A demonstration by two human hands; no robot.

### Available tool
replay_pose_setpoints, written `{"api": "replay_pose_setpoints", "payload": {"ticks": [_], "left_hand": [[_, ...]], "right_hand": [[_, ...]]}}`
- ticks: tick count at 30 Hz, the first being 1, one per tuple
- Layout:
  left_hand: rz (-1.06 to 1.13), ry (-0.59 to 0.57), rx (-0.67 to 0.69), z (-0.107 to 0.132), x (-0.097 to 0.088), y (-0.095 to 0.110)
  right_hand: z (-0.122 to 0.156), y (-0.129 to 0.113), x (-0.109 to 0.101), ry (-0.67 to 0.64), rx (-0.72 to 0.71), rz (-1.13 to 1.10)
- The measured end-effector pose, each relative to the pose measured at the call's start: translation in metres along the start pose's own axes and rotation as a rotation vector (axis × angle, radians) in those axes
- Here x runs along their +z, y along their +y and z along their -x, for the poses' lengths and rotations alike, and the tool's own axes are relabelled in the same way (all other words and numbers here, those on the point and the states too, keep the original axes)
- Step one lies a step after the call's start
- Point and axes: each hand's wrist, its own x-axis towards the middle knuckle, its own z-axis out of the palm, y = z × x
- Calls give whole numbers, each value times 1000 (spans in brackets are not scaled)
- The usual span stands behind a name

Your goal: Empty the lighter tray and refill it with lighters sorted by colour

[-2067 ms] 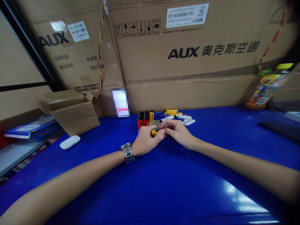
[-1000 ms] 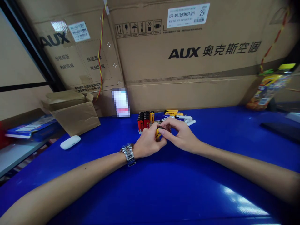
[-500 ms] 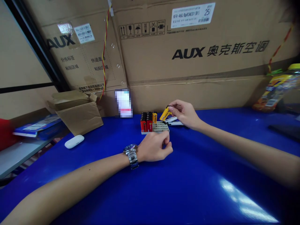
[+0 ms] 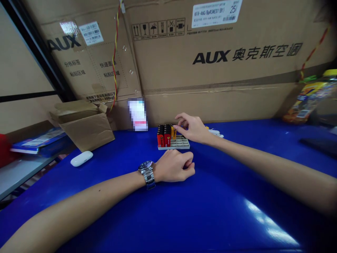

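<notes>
A grey slotted tray (image 4: 181,143) stands on the blue table (image 4: 184,211) with red lighters (image 4: 163,135) upright in its left slots and a yellow lighter (image 4: 173,132) beside them. My right hand (image 4: 192,128) reaches over the tray, fingertips pinched on the top of the yellow lighter. My left hand (image 4: 173,166), with a metal watch on its wrist, rests on the table in front of the tray, fingers curled in a loose fist with nothing visible in them. More loose lighters (image 4: 216,133) lie behind my right hand, mostly hidden.
Large AUX cartons (image 4: 210,63) wall off the back. A small open cardboard box (image 4: 84,126) and a white case (image 4: 81,158) sit at the left. A snack jar (image 4: 310,95) stands at the right, with a dark flat object (image 4: 318,143) near it.
My hands were together on a yellow lighter. The right hand then carried it up to the tray and now sets it in a slot. The left hand drew back and rests closed.
</notes>
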Motion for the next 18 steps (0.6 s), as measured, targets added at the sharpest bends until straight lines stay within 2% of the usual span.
{"api": "replay_pose_setpoints", "payload": {"ticks": [4, 8, 13, 16, 18], "left_hand": [[-5, -5, 5, -1, 0, 0], [-19, 2, 13, -1, 1, -1], [-27, 0, 16, 0, 2, -1], [-37, -3, 11, 0, 2, -1], [-41, -9, 14, 0, 1, 0]], "right_hand": [[-8, 13, -11, 44, -4, 1], [-9, 27, -18, 26, -21, 37], [6, 19, -13, -90, -225, 115], [10, 14, -9, -157, -239, 166], [6, 19, -9, -126, -205, 186]]}}
